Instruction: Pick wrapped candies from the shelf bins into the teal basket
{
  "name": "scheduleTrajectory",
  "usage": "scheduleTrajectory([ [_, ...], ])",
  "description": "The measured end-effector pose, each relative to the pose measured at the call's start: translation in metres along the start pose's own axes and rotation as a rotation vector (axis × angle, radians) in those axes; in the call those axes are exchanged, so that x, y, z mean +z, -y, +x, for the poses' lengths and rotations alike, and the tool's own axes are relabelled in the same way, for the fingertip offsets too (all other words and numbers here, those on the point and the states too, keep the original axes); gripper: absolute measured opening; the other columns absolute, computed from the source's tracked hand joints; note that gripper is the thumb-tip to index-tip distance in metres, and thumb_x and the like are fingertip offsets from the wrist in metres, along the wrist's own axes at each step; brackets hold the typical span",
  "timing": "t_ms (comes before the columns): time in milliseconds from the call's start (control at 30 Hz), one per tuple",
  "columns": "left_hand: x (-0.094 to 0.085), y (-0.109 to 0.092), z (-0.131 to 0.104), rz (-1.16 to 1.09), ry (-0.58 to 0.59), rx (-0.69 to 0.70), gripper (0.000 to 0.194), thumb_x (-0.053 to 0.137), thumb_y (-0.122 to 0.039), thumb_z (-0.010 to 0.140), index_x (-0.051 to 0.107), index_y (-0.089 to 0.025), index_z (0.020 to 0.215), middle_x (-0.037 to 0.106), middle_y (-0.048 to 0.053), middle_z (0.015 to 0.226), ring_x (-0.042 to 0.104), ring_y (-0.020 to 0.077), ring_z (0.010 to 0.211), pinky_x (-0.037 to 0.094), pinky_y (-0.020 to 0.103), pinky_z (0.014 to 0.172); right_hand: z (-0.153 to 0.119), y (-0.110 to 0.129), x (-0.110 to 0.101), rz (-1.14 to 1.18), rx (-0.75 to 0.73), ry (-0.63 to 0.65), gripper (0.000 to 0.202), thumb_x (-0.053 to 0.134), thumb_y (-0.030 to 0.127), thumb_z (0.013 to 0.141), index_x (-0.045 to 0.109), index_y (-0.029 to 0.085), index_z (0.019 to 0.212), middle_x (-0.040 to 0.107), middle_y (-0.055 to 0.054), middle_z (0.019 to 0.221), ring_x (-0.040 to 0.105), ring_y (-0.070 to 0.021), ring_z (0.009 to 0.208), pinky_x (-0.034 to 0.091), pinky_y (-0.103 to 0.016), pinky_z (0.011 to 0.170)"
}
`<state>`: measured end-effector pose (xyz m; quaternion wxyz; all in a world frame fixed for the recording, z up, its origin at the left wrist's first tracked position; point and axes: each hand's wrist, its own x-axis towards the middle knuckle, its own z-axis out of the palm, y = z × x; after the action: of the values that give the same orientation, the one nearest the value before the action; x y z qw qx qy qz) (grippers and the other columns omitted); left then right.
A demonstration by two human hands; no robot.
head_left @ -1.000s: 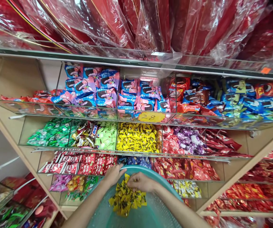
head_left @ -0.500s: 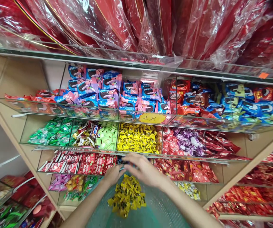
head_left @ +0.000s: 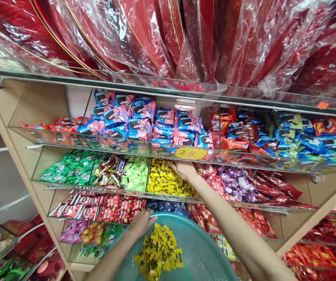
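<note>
My left hand (head_left: 141,224) is closed on the far left rim of a round green plastic basket (head_left: 206,244). A heap of small yellow-wrapped candies (head_left: 158,251) lies inside it. My right hand (head_left: 183,168) reaches into the shelf compartment of matching yellow candies (head_left: 168,181), its fingers stretched over the back of the pile. Those fingertips are partly hidden, and I see no candy lifted in them.
Glass dividers split the shelves. Green-wrapped candies (head_left: 68,168) lie at left, purple-wrapped ones (head_left: 234,181) at right. Above runs a glass ledge with a yellow price tag (head_left: 190,152) and blue-and-pink cookie packs (head_left: 115,115). Red plastic-wrapped items (head_left: 168,39) hang over the top.
My right hand has moved from above the basket up and forward into the yellow candies on the shelf. My left hand stays at the basket rim. The view has shifted slightly.
</note>
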<state>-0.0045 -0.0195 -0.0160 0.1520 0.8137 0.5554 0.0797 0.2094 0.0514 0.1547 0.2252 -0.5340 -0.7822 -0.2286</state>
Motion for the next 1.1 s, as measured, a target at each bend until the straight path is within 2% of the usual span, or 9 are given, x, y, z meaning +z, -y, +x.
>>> scheduleTrajectory([
  [233, 0.001, -0.001, 0.0, 0.015, -0.02, 0.012, 0.044, 0.032, -0.047, 0.089, 0.058, -0.02, 0.112, 0.065, 0.009, 0.106, 0.06, 0.0238, 0.099, 0.045, 0.029, 0.076, 0.021, -0.009, 0.003, 0.026, 0.142, -0.013, 0.055, 0.032, 0.052, 0.089, 0.044, 0.018, 0.131, 0.049, -0.011, 0.132, 0.038, -0.0287, 0.125, 0.019, -0.044, 0.107],
  [433, 0.003, 0.002, 0.001, -0.033, -0.012, -0.002, 0.047, 0.031, -0.051, 0.089, 0.057, -0.021, 0.115, 0.064, 0.01, 0.11, 0.059, 0.0237, 0.102, 0.044, 0.027, 0.077, 0.019, -0.009, 0.01, 0.03, 0.192, -0.006, 0.055, 0.031, 0.051, 0.09, 0.044, 0.017, 0.131, 0.048, -0.012, 0.133, 0.036, -0.0289, 0.126, 0.019, -0.044, 0.107],
  [667, 0.001, -0.001, -0.001, -0.024, -0.009, 0.007, 0.048, 0.03, -0.05, 0.089, 0.057, -0.02, 0.115, 0.066, 0.01, 0.106, 0.06, 0.023, 0.099, 0.044, 0.026, 0.072, 0.015, -0.007, 0.01, 0.059, 0.212, 0.028, 0.055, 0.036, 0.052, 0.088, 0.044, 0.019, 0.13, 0.049, -0.01, 0.132, 0.038, -0.0281, 0.125, 0.023, -0.041, 0.106],
  [800, 0.0, -0.001, -0.001, -0.033, -0.005, -0.006, 0.048, 0.031, -0.049, 0.089, 0.056, -0.02, 0.117, 0.064, 0.009, 0.111, 0.058, 0.0228, 0.103, 0.043, 0.027, 0.077, 0.014, -0.009, 0.012, 0.071, 0.223, 0.053, 0.057, 0.038, 0.053, 0.087, 0.044, 0.017, 0.131, 0.049, -0.011, 0.132, 0.039, -0.0279, 0.125, 0.024, -0.039, 0.106],
  [967, 0.003, 0.001, 0.001, -0.038, -0.005, -0.02, 0.048, 0.031, -0.051, 0.089, 0.056, -0.022, 0.118, 0.063, 0.008, 0.115, 0.057, 0.0229, 0.105, 0.043, 0.027, 0.079, 0.006, -0.008, 0.014, 0.083, 0.173, 0.055, 0.059, 0.039, 0.055, 0.085, 0.046, 0.015, 0.129, 0.051, -0.013, 0.129, 0.042, -0.0281, 0.121, 0.026, -0.039, 0.103],
  [1100, 0.004, 0.002, 0.001, -0.03, -0.007, -0.011, 0.05, 0.03, -0.052, 0.088, 0.056, -0.021, 0.118, 0.063, 0.009, 0.113, 0.058, 0.024, 0.103, 0.044, 0.028, 0.077, -0.002, -0.005, 0.011, 0.079, 0.147, 0.084, 0.054, 0.038, 0.055, 0.086, 0.051, 0.018, 0.123, 0.056, -0.013, 0.123, 0.046, -0.0285, 0.116, 0.03, -0.04, 0.098],
])
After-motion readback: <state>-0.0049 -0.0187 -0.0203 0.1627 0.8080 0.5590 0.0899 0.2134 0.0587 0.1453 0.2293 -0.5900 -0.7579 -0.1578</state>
